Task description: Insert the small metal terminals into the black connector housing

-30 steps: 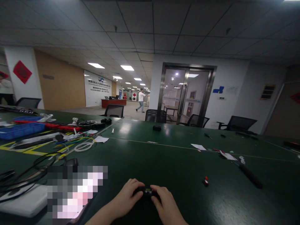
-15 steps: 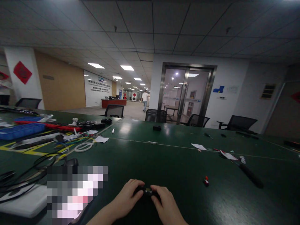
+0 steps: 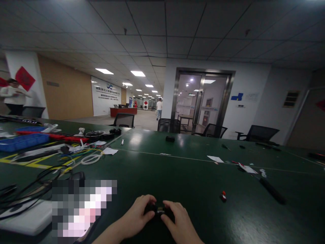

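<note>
Between my two hands sits a small black object [image 3: 160, 210] with a shiny, gold-toned part at its middle. Its exact kind is too small and dark to make out. My left hand [image 3: 138, 213] grips its left end, thumb below and fingers curled over the top. On the other end, my right hand [image 3: 178, 217] pinches with thumb and fingers. Both ends of the object are partly hidden by the fingers. Beneath the hands is the dark green tabletop [image 3: 193, 183].
A small red-and-white item [image 3: 223, 196] lies to the right, with a black-handled tool [image 3: 272, 190] beyond it. On the left are black cables [image 3: 45, 176], a white box [image 3: 27, 217], a blurred-out bright patch [image 3: 88, 210] and a blue tray [image 3: 24, 142]. A small black block [image 3: 170, 139] stands farther back.
My fingers have shifted slightly on the black object, my right thumb moving a little left. In the background one person has walked farther away; another has come more into view at far left.
</note>
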Demonstrator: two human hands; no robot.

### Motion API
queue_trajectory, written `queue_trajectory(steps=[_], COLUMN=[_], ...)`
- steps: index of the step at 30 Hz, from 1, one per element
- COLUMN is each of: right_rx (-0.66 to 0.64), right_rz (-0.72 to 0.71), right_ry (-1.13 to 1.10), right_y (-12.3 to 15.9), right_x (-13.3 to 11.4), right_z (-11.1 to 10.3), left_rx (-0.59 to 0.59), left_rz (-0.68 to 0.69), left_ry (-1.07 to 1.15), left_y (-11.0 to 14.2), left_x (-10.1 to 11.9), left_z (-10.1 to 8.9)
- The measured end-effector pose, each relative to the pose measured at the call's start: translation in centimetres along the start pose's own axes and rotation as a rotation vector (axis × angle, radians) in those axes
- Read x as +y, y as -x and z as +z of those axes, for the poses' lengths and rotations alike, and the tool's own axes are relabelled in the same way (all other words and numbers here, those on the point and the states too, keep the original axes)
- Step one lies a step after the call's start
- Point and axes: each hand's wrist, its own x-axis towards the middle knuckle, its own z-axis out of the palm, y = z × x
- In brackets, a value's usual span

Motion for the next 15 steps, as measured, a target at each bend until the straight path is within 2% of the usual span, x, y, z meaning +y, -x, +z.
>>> queue_trajectory(steps=[5,15], right_rx=[-0.025,0.045], right_rz=[0.005,-0.043], right_ry=[-0.010,-0.090], right_y=[0.0,0.0], right_x=[0.0,0.3], right_z=[-0.1,0.1], left_rx=[-0.021,-0.005], left_rz=[-0.021,0.053], left_ry=[0.012,-0.104], left_y=[0.1,0.0], left_x=[0.1,1.1], left_z=[0.0,-0.1])
